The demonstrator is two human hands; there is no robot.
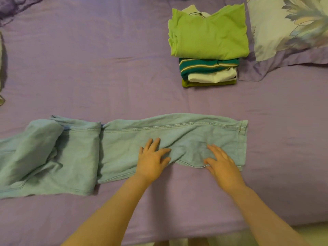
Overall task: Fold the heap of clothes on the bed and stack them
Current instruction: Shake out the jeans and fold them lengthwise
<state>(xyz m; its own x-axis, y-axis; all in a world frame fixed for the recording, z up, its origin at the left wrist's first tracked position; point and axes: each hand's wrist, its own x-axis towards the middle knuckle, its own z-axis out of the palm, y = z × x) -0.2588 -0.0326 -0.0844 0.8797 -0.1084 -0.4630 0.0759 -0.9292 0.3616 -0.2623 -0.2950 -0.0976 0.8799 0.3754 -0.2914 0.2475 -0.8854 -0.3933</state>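
left hand fingers (156, 145): spread, straight, flat on the jeans, gripping nothing
right hand fingers (215, 150): spread, nearly straight, flat on the jeans, gripping nothing
left hand (152, 159): palm down on the leg of the jeans, near its front edge
right hand (222, 166): palm down on the jeans near the hem end, thumb at the front seam edge
hands: apart, a wrinkled patch of denim between them
jeans (124, 148): light blue, laid lengthwise across the bed, hem end to the right; left part bunched and folded over itself, running off the left edge of view
stack of folded clothes (209, 48): further back on the bed, right of centre, well apart from the jeans
green shirt (209, 36): top of stack, folded
striped garment (207, 65): teal with pale stripes, under the green shirt
white garment (213, 76): below the striped one
olive garment (209, 84): bottom of stack
pillow (291, 29): floral, just beside the stack on its right
bed (88, 68): purple sheet, carries everything
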